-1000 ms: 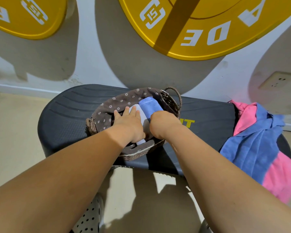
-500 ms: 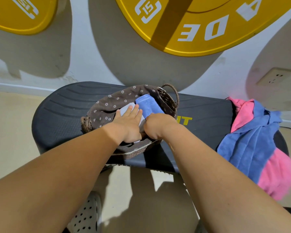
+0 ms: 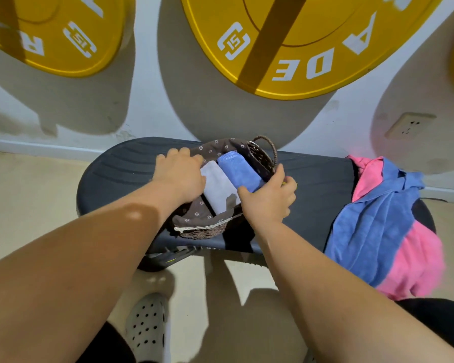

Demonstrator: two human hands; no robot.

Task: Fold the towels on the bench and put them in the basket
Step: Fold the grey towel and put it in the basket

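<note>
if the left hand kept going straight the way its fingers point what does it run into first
Most likely the flowered liner at the far rim of the basket, close ahead of the left hand, which grips the rim. Beyond lie the bench and wall, though depth is hard to judge.

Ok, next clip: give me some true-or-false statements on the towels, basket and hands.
1. A folded blue towel lies in the brown wicker basket beside a folded white towel. True.
2. The basket stands on the floor. False: it stands on the dark padded bench.
3. A heap of unfolded blue and pink towels lies on the bench's right end. True.
4. The right hand holds a pink towel. False: it grips the basket's right rim; the left hand holds the left rim.
</note>
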